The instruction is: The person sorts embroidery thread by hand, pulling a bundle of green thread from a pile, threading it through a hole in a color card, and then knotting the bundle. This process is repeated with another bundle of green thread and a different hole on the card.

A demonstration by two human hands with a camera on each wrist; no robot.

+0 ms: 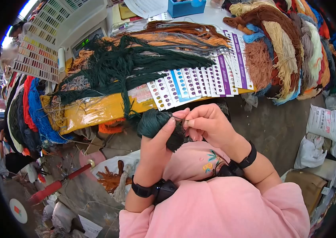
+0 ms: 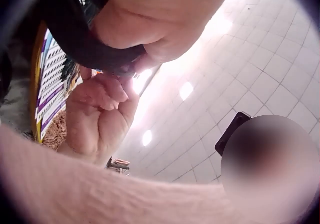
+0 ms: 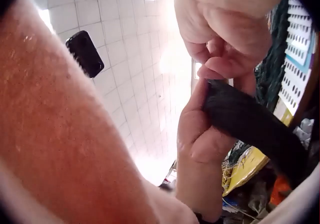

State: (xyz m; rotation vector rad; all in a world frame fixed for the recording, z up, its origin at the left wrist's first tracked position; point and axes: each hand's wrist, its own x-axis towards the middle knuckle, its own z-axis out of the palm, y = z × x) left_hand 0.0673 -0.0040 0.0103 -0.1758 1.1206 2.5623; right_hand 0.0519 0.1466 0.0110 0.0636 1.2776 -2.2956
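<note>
A dark green yarn bundle [image 1: 152,123] hangs over the left hand [image 1: 161,137], whose thumb and fingers grip it in front of the pink shirt. Thumb and fingertips of the right hand [image 1: 207,122] pinch at the strands beside the left thumb tip. In the right wrist view the dark bundle [image 3: 250,115] runs down from the left hand [image 3: 200,134], with the right hand [image 3: 232,24] touching its upper end. The left wrist view shows the right hand [image 2: 97,114] with curled fingers against the bundle [image 2: 75,39]; the strand ends are hidden.
Loose dark green yarn [image 1: 116,63] lies over orange and brown skeins on the table, beside punched shade cards [image 1: 193,83] and yellow wrapping [image 1: 96,113]. Many coloured skeins [image 1: 285,51] hang at the right. White bags [image 1: 326,127] stand at the right; a red-handled device [image 1: 61,184] is lower left.
</note>
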